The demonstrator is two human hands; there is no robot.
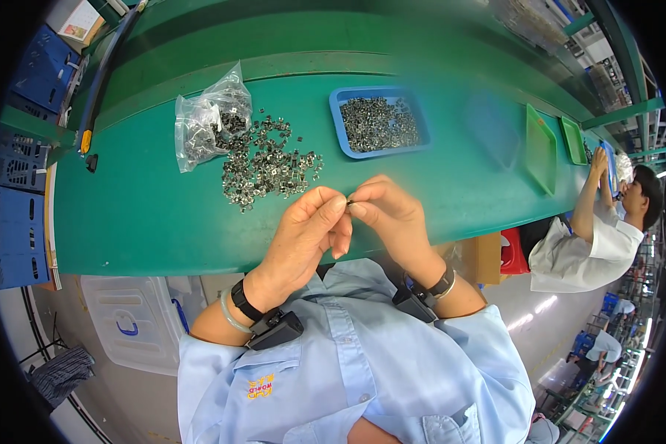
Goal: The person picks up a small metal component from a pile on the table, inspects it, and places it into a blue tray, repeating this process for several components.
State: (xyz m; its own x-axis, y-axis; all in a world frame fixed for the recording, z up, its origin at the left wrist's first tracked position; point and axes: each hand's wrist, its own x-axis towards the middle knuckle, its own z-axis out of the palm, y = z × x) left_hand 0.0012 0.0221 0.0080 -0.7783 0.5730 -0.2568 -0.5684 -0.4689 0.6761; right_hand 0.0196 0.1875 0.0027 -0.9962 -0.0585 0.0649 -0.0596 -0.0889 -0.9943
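My left hand [309, 226] and my right hand [389, 214] meet fingertip to fingertip above the near part of the green table. Between them they pinch one small dark part [349, 202], mostly covered by the fingers, its exact kind too small to make out. Left of the hands lies a loose pile of small black and silvery metal parts [263, 172]. A clear plastic bag [198, 132] with more such parts lies on its side at the pile's far left. Beyond my right hand, a blue tray [381, 154] holds many similar small parts.
The green table [155, 229] runs across in front of me. Green trays [542, 152] stand at its right end, near a co-worker in a white shirt [584, 255]. Blue crates [15, 237] are stacked at the left. A lidded plastic box [129, 318] sits on the floor.
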